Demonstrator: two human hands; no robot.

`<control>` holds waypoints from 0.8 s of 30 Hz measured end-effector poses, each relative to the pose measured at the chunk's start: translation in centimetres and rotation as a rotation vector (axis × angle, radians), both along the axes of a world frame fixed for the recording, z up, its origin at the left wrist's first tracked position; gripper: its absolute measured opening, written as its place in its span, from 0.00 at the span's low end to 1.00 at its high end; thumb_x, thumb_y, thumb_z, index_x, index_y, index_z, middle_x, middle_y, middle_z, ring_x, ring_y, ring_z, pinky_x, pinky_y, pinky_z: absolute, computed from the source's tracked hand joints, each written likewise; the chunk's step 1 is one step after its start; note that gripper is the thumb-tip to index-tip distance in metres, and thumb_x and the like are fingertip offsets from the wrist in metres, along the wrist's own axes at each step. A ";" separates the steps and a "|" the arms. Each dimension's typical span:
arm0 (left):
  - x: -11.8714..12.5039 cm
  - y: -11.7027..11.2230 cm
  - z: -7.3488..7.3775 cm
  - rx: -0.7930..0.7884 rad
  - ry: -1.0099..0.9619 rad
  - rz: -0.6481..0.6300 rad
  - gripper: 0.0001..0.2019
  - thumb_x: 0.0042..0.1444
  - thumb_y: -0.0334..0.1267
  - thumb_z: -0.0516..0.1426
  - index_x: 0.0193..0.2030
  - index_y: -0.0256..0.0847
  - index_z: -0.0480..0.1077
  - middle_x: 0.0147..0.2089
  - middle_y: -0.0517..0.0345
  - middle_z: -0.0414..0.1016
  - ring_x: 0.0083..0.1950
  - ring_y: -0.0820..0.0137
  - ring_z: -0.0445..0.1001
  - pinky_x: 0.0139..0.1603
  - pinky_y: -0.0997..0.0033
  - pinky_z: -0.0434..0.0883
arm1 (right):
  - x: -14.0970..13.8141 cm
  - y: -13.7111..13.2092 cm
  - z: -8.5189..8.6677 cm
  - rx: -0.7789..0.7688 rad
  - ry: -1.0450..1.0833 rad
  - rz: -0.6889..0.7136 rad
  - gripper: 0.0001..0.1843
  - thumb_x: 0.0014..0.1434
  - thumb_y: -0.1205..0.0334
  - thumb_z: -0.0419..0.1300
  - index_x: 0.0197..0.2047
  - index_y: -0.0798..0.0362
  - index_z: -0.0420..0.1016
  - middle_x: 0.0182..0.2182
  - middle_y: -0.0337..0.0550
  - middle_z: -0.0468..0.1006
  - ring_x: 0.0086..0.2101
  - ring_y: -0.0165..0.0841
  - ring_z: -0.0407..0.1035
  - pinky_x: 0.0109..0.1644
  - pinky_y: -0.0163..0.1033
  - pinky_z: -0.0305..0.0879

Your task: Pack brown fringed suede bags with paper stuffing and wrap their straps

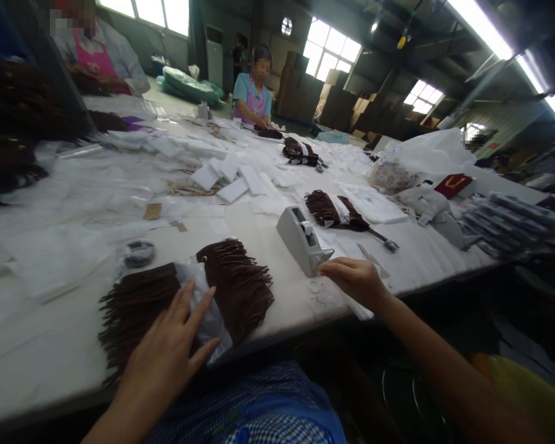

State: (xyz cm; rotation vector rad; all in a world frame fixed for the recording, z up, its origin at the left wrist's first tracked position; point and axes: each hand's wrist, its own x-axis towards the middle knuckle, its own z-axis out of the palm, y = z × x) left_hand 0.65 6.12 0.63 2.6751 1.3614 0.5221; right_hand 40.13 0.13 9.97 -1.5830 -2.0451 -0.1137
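My left hand (169,336) lies with fingers spread on a dark brown fringed piece (240,293), which looks like a suede bag. A white paper band (198,279) wraps around its middle, under my fingers. To the right stands a light grey tape dispenser (293,240). At its front cutting edge my right hand (354,280) is closed in a pinch on the end of the tape; the tape itself barely shows. Behind the dispenser lies another fringed brown piece (321,208) with a white band and a dark strap or tassel.
White sheets (50,246) and white pads (234,190) cover much of the table. A coiled dark strap (139,253) in clear plastic lies at left. Another dispenser (453,229) and stacked dark packages (513,222) are at right. Co-workers (252,98) work across the table.
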 end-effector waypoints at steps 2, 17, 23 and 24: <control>0.1 -0.3 0.5 -0.015 0.006 0.022 0.38 0.58 0.46 0.58 0.73 0.47 0.50 0.76 0.44 0.46 0.71 0.50 0.57 0.64 0.48 0.66 | -2.3 1.9 2.2 -0.024 -0.153 0.222 0.08 0.66 0.60 0.59 0.42 0.47 0.80 0.36 0.40 0.83 0.34 0.31 0.77 0.38 0.33 0.69; 1.3 -0.8 4.1 -0.305 0.064 0.130 0.45 0.50 0.39 0.67 0.72 0.51 0.51 0.76 0.42 0.40 0.74 0.46 0.48 0.67 0.42 0.59 | -23.7 21.7 3.6 -0.483 -0.559 1.035 0.10 0.61 0.55 0.60 0.34 0.50 0.79 0.29 0.36 0.80 0.28 0.27 0.69 0.29 0.33 0.52; 1.5 -0.8 3.7 -0.316 0.051 0.129 0.44 0.50 0.44 0.67 0.72 0.52 0.52 0.75 0.39 0.42 0.73 0.46 0.48 0.67 0.41 0.59 | -26.8 24.8 1.9 -0.603 -0.780 1.015 0.13 0.54 0.48 0.65 0.35 0.47 0.81 0.30 0.36 0.81 0.27 0.30 0.69 0.28 0.35 0.50; 1.5 -0.8 3.6 -0.313 0.048 0.130 0.44 0.50 0.45 0.67 0.72 0.52 0.52 0.75 0.39 0.42 0.74 0.47 0.48 0.67 0.42 0.59 | -27.2 25.1 1.6 -0.616 -0.795 1.002 0.15 0.53 0.46 0.65 0.37 0.47 0.81 0.30 0.37 0.81 0.28 0.31 0.69 0.28 0.35 0.50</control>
